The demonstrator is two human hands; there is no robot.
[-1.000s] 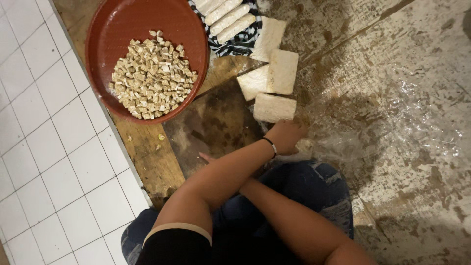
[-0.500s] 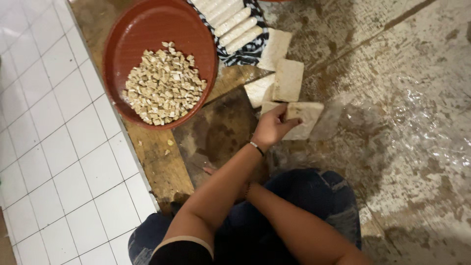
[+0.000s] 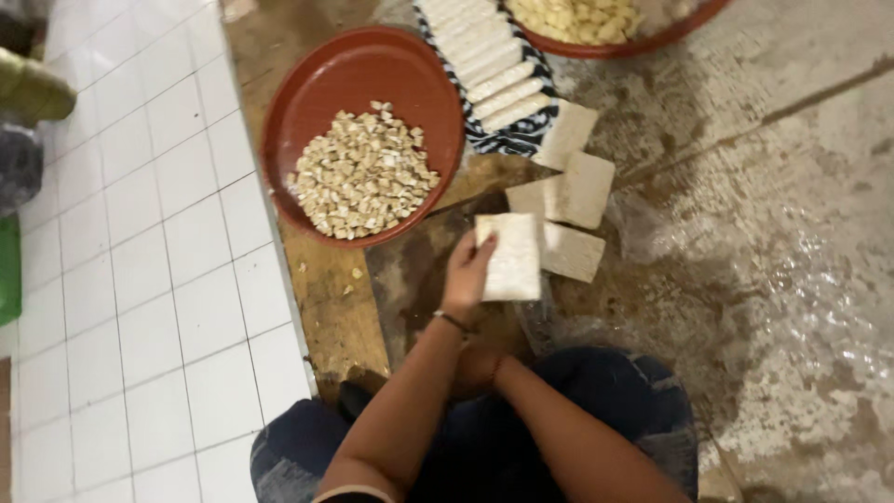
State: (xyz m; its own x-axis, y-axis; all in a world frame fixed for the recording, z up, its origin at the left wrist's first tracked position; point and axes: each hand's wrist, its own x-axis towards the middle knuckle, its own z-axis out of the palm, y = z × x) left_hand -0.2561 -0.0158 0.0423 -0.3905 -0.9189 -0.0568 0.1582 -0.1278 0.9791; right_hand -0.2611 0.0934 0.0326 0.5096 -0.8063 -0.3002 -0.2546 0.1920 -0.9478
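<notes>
The left hand holds a pale rectangular slab of pressed beans, with a rough grainy surface and straight cut edges. The fingers are pressed together along the left side of the slab, and the thumb is on its face near the upper corner, so the slab is pinched between them. The slab is above a dark, worn cutting board, which lies on a brown wooden plank. A thin dark band is around the left wrist.

The right hand is low, under the left forearm and close to the lap; its fingers are hidden, so I cannot tell if they are spread or closed.

Just right of the held slab lie three other pale flat slabs, overlapping each other, with the same grainy texture. Behind them a row of long pale blocks rests on a black-and-white patterned cloth. To the left stands a round red-brown plastic tray with a heap of small beige cubes. The edge of a second red tray shows at the top. The floor is rough, wet grey concrete at the right and glossy white square tiles at the left.
</notes>
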